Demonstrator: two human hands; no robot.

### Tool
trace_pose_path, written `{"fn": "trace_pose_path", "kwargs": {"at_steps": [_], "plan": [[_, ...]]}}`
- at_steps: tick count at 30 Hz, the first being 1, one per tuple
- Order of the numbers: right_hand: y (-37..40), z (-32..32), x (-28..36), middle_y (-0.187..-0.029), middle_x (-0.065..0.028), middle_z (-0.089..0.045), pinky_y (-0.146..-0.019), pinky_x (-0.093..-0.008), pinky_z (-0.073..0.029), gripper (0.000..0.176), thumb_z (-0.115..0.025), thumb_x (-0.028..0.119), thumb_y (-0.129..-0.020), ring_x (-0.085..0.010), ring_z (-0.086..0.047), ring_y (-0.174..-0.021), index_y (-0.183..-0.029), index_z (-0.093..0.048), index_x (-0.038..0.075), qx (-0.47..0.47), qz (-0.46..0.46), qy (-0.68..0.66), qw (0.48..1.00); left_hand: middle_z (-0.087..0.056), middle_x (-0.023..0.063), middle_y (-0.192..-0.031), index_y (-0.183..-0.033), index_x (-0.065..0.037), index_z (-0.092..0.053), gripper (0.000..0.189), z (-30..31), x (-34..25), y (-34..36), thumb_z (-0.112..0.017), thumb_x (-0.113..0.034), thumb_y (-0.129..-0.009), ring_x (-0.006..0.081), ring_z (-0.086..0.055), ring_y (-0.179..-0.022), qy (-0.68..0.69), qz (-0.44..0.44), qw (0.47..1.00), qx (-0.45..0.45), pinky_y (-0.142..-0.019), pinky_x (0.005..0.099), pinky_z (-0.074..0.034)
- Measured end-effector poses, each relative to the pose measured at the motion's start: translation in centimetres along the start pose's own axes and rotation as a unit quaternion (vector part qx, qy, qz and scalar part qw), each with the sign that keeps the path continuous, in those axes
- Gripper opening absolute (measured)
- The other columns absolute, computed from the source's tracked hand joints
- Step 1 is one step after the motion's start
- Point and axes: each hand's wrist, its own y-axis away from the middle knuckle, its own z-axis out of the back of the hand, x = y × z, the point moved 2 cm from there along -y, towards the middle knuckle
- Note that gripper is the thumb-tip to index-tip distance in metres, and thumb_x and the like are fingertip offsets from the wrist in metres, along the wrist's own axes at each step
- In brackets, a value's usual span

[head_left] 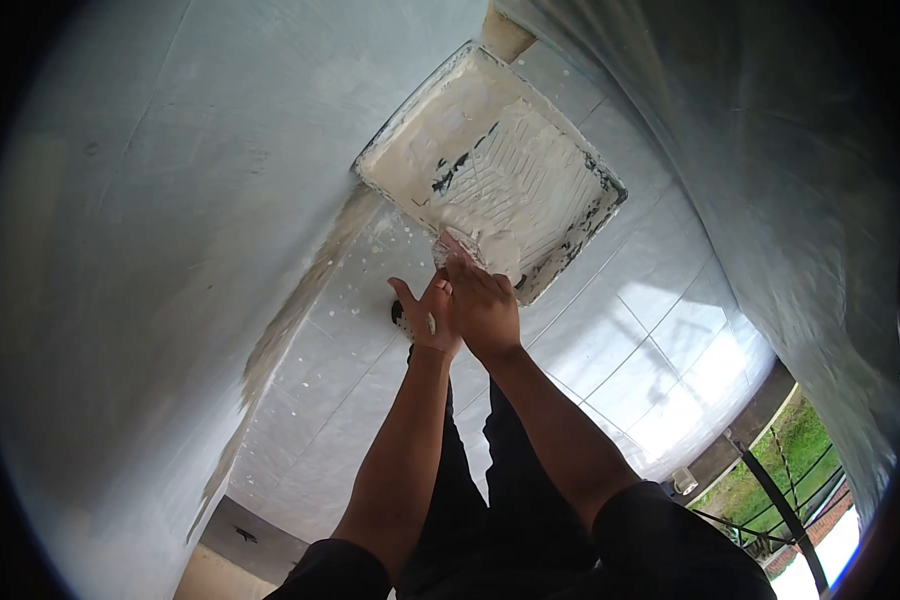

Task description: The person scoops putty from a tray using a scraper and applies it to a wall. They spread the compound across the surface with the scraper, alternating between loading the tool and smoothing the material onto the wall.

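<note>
A paint tray (372,166) coated in thick off-white paint lies on the tiled floor, its ribbed ramp showing through. At its near edge my right hand (485,305) has its fingers closed on a small pinkish, paint-smeared piece (457,246), whose exact kind I cannot tell. Right beside it, my left hand (437,315) is held with the thumb spread away and the fingers stretched toward the right hand, partly hidden behind it. White paint marks the left hand. A dark shoe (398,313) shows behind the left hand.
A wall (200,190) with a rough, brownish lower strip rises on the left. Translucent plastic sheeting (770,200) hangs on the right. Paint spots dot the tiled floor (330,370). Dark railing bars (780,505) and grass lie beyond the floor's edge at lower right.
</note>
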Motion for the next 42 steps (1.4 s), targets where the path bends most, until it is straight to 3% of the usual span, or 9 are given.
{"fn": "trace_pose_path", "kwargs": {"at_steps": [2,4,5,7,11,28,32,36,42], "plan": [[-0.4,2.0,0.3,-0.115,-0.0095,-0.074,-0.088,-0.0341,-0.052,0.039,-0.064,0.011,-0.087,-0.0187,-0.07,-0.108,-0.126,-0.065,0.004,0.049,-0.045,-0.098,0.993,-0.051,0.0121,-0.14,-0.127,0.003,-0.055,0.113,1.5,-0.6,-0.2,-0.019,-0.095,-0.084,0.0267,-0.048,-0.131,-0.099,-0.021,0.988,-0.12,-0.114,0.0401,-0.034],[0.3,3.6,-0.8,-0.112,-0.0099,-0.074,-0.086,-0.0349,-0.053,0.036,-0.065,0.008,-0.087,-0.0202,-0.071,-0.105,-0.123,-0.066,0.004,0.014,-0.033,-0.123,0.992,-0.048,0.017,-0.144,-0.135,0.008,-0.051,0.118,2.8,-1.2,-0.8,-0.019,-0.094,-0.085,0.0294,-0.044,-0.136,0.079,0.039,0.984,0.153,-0.117,0.0424,-0.033],[0.6,4.6,-1.6,-0.109,-0.0103,-0.075,-0.085,-0.0356,-0.054,0.033,-0.065,0.005,-0.087,-0.0217,-0.072,-0.102,-0.12,-0.067,0.004,-0.019,-0.021,-0.148,0.989,-0.048,0.017,-0.144,-0.135,0.008,-0.051,0.118,2.6,-1.0,-0.7,-0.019,-0.094,-0.085,0.0294,-0.044,-0.136,0.079,0.039,0.984,0.153,-0.117,0.0424,-0.033],[-0.1,7.2,-3.2,-0.102,-0.0145,-0.073,-0.083,-0.0389,-0.054,0.026,-0.062,0.004,-0.092,-0.0286,-0.072,-0.096,-0.118,-0.068,0.003,-0.005,-0.081,-0.134,0.988,-0.046,0.0229,-0.146,-0.143,0.009,-0.046,0.12,-2.0,-0.8,-0.4,-0.024,-0.094,-0.084,0.033,-0.039,-0.142,-0.155,-0.038,0.969,-0.187,-0.122,0.0453,-0.029],[-2.5,7.3,-7.6,-0.099,-0.0222,-0.072,-0.078,-0.0387,-0.056,0.023,-0.056,0.011,-0.101,-0.0383,-0.072,-0.089,-0.118,-0.065,-0.001,-0.017,-0.246,-0.201,0.948,-0.035,0.0261,-0.153,-0.149,0.013,-0.034,0.125,-2.1,-0.9,-0.8,-0.022,-0.093,-0.085,0.0355,-0.028,-0.148,-0.185,-0.04,0.964,-0.187,-0.126,0.0472,-0.021],[-6.9,2.5,-5.9,-0.101,-0.0231,-0.068,-0.085,-0.0509,-0.054,0.025,-0.055,0.011,-0.096,-0.0426,-0.066,-0.097,-0.119,-0.063,0.006,0.049,-0.107,-0.225,0.967,-0.044,0.0193,-0.14,-0.143,0.011,-0.042,0.117,-2.6,-0.1,-1.2,-0.025,-0.09,-0.088,0.032,-0.04,-0.136,-0.179,-0.061,0.959,-0.209,-0.123,0.049,-0.029],[-8.6,4.5,-7.6,-0.098,-0.0228,-0.072,-0.079,-0.0422,-0.056,0.023,-0.056,0.016,-0.099,-0.0422,-0.07,-0.092,-0.115,-0.065,0.003,0.005,-0.22,-0.266,0.939,-0.045,0.0191,-0.14,-0.143,0.01,-0.043,0.116,-2.7,-0.3,-1.2,-0.023,-0.09,-0.088,0.032,-0.041,-0.135,-0.199,-0.058,0.957,-0.203,-0.122,0.0494,-0.03],[-7.9,3.4,-8.3,-0.098,-0.0246,-0.071,-0.078,-0.0438,-0.055,0.023,-0.054,0.017,-0.1,-0.0425,-0.07,-0.091,-0.114,-0.063,0.001,0.157,-0.177,-0.218,0.947,-0.042,0.0217,-0.143,-0.147,0.009,-0.037,0.114,-3.1,-0.3,-1.3,-0.019,-0.088,-0.09,0.0338,-0.039,-0.137,-0.217,-0.043,0.95,-0.221,-0.122,0.0513,-0.03],[-6.3,4.7,-10.7,-0.093,-0.0269,-0.069,-0.077,-0.0516,-0.054,0.021,-0.054,0.016,-0.097,-0.0475,-0.067,-0.09,-0.112,-0.062,0.002,0.079,-0.271,-0.292,0.914,-0.045,0.0174,-0.129,-0.148,-0.003,-0.041,0.105,-2.8,0.2,-1.0,-0.019,-0.088,-0.09,0.0304,-0.046,-0.125,-0.231,-0.024,0.949,-0.211,-0.119,0.0521,-0.034]]}}
